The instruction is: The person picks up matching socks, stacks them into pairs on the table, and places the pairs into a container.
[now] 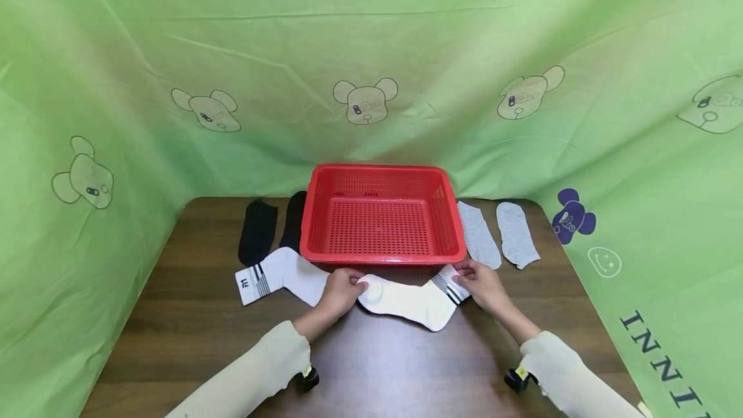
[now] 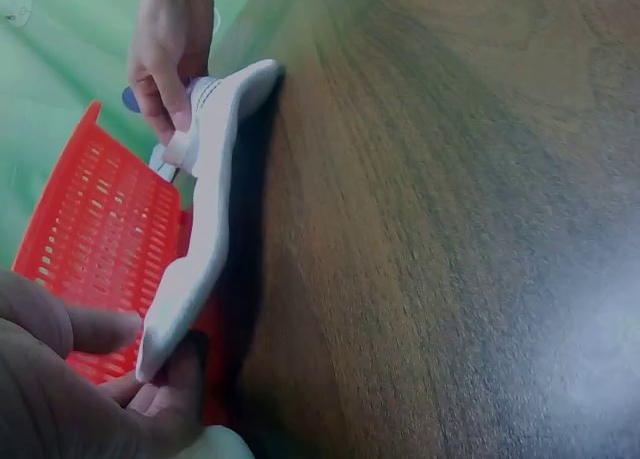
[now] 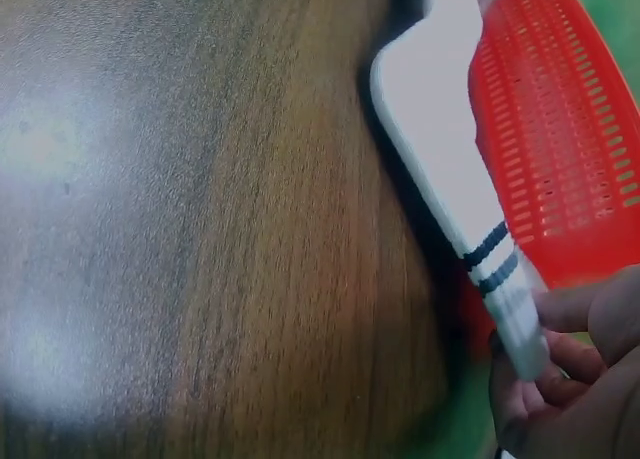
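Observation:
A white sock (image 1: 400, 298) with dark stripes near its cuff is stretched between both hands, in front of the red basket. My left hand (image 1: 341, 290) pinches its toe end. The cuff end is pinched by my right hand (image 1: 483, 284); in the right wrist view, thumb and fingers (image 3: 565, 309) close on the striped end. Seen from the left wrist, the sock (image 2: 208, 214) stands a little above the table, with a shadow beneath. A second white striped sock (image 1: 287, 269) lies to the left, its toe end partly behind my left hand.
The red plastic basket (image 1: 377, 259) stands at the back middle of the brown wooden table (image 1: 191, 340). Left of it lie black socks (image 1: 258, 231), one partly hidden by the basket. Grey socks (image 1: 516, 234) lie on its right. A green cloth (image 1: 371, 37) hangs behind and at the sides.

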`<state>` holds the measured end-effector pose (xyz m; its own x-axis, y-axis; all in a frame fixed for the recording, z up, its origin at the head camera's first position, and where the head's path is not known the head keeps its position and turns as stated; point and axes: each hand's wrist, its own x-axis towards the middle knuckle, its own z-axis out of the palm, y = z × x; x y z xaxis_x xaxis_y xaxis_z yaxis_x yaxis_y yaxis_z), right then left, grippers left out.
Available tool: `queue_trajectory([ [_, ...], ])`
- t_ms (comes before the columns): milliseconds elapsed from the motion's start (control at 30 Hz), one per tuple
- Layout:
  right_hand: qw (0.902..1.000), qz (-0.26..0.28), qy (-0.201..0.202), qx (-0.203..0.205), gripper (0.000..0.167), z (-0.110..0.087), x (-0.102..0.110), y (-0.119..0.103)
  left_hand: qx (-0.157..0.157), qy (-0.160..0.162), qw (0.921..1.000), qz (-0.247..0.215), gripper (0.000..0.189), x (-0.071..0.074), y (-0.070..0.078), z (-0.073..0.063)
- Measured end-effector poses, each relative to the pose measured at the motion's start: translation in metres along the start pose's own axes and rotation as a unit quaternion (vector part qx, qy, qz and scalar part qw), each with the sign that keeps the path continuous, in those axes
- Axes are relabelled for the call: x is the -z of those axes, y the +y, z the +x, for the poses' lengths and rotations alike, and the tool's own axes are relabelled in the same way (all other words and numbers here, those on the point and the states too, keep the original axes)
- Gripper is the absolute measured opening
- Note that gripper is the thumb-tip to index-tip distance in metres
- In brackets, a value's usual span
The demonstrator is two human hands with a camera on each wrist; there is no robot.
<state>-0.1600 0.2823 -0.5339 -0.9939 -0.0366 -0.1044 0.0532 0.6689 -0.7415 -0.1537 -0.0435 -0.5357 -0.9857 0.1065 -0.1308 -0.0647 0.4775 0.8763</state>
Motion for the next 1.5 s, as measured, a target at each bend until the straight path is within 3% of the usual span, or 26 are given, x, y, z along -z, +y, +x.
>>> queue_trajectory([
  [200, 0.9999, -0.015, -0.002, 0.004, 0.022, 0.000, -0.002, 0.001, 0.009, -0.010, 0.9998, 0.012, 0.028, -0.003, 0.001, 0.001],
  [467, 0.9974, -0.064, 0.025, 0.023, 0.014, 0.003, -0.006, 0.009, -0.063, 0.025, 0.9940, 0.085, 0.021, -0.011, 0.000, 0.006],
  [633, 0.9944, -0.085, 0.048, 0.043, 0.009, 0.003, -0.009, 0.012, -0.126, 0.051, 0.9781, 0.158, 0.022, -0.018, -0.001, 0.008],
  [933, 0.9922, -0.096, 0.064, 0.046, 0.006, 0.003, -0.010, 0.013, -0.174, 0.079, 0.9530, 0.235, 0.014, -0.025, -0.004, 0.007],
  [1500, 0.9920, -0.102, 0.059, 0.044, 0.008, 0.002, -0.010, 0.014, -0.184, 0.077, 0.9428, 0.267, 0.014, -0.027, -0.004, 0.007],
])
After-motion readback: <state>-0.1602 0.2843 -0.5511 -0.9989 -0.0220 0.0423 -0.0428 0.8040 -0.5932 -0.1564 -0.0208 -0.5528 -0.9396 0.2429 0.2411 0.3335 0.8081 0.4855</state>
